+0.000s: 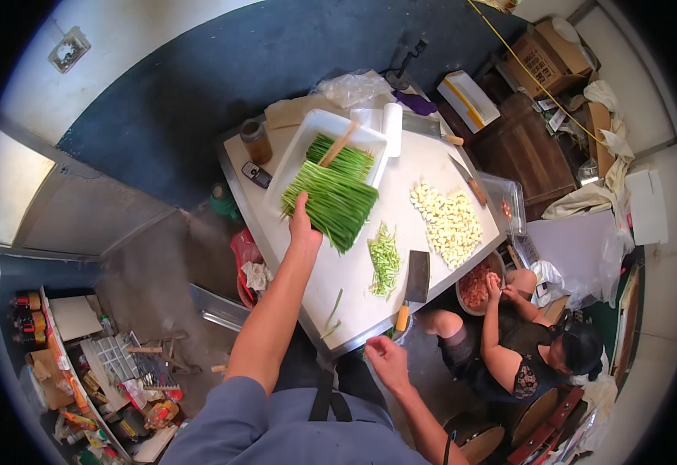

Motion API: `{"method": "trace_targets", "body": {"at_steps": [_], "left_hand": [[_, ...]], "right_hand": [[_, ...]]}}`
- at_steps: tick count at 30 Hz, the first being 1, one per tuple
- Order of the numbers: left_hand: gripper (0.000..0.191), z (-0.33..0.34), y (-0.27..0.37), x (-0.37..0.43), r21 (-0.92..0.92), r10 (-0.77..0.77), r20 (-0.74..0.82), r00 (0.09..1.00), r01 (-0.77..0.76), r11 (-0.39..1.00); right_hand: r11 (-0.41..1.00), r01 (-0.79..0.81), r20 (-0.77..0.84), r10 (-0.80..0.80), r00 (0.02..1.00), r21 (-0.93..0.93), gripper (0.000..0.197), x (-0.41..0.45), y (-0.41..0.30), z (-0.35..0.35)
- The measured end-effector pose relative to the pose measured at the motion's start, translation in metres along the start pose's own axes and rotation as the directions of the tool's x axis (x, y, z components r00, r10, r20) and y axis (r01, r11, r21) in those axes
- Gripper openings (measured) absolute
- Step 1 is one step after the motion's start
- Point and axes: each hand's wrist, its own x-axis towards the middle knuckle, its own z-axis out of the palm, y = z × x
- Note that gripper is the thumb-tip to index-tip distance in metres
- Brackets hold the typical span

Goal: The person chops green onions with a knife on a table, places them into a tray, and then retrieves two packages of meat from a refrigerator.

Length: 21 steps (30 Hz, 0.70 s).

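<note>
My left hand (pixel 305 228) grips a thick bunch of long green stalks (pixel 335 203), possibly garlic chives, and holds it over the near part of a white plastic tray (pixel 289 160). Inside the tray lies another green bunch (pixel 330 152), with a light brown strip across it. My right hand (pixel 386 361) is empty, its fingers loosely curled, just off the table's near edge. Closest to it is the wooden-handled cleaver (pixel 417 278), flat on the white tabletop (pixel 338 279). Short chopped pale-green pieces (pixel 384 261) are heaped left of the blade. Peeled garlic cloves (pixel 452 224) spread farther right.
Right of the table a seated person (pixel 524 354) works over a bowl of reddish pieces (pixel 473 288). A knife (pixel 471 183) lies by the right edge. A jar (pixel 256 142), a phone (pixel 256 174) and a white roll (pixel 392 131) stand or lie around the tray.
</note>
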Motion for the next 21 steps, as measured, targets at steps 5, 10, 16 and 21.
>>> {"method": "trace_targets", "body": {"at_steps": [5,10,16,21], "left_hand": [[0.048,-0.007,-0.005,0.074,-0.167,-0.027,-0.057,0.998,0.017,0.986],[0.05,-0.019,-0.022,0.11,-0.107,0.025,-0.426,0.904,-0.078,0.991],[0.059,-0.049,-0.009,0.14,-0.066,0.057,-0.374,0.926,-0.087,0.994],[0.06,-0.053,0.008,0.129,0.082,-0.07,-0.376,0.924,0.108,0.991]], "right_hand": [[0.997,-0.08,-0.008,0.08,0.997,0.003,0.019,-0.001,0.04,0.018],[0.981,-0.194,-0.057,0.193,0.98,-0.027,0.018,0.003,0.051,0.021],[0.973,-0.226,-0.093,0.221,0.971,-0.05,0.018,0.017,0.047,0.019],[0.966,-0.257,-0.088,0.253,0.964,-0.038,0.019,0.027,0.051,0.022]]}}
